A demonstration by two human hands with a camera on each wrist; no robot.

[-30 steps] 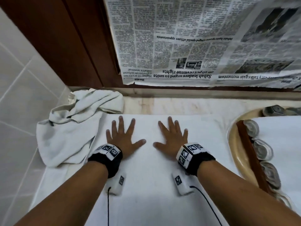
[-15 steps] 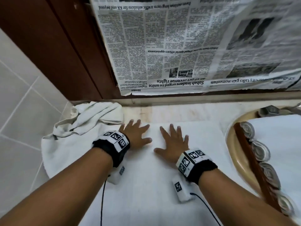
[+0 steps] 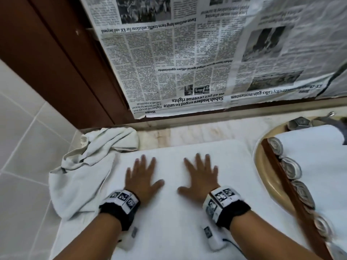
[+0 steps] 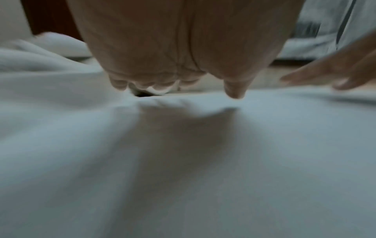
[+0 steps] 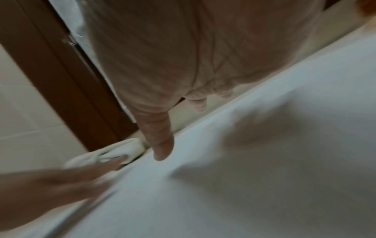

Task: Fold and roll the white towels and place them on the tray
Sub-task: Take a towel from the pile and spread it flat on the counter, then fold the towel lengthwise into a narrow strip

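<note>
Two hands (image 3: 142,177) (image 3: 201,179) flat on one towel (image 3: 176,222); five rolled towels (image 3: 290,167).

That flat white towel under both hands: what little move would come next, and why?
Probably fold it: take one edge of the flat towel and bring it over. The left hand and right hand lie spread on it, it looks smooth, and it is unfolded, unlike the rolled towels on the tray.

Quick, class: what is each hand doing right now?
Left hand: open, flat on the spread white towel.
Right hand: open, flat on it too.
</note>
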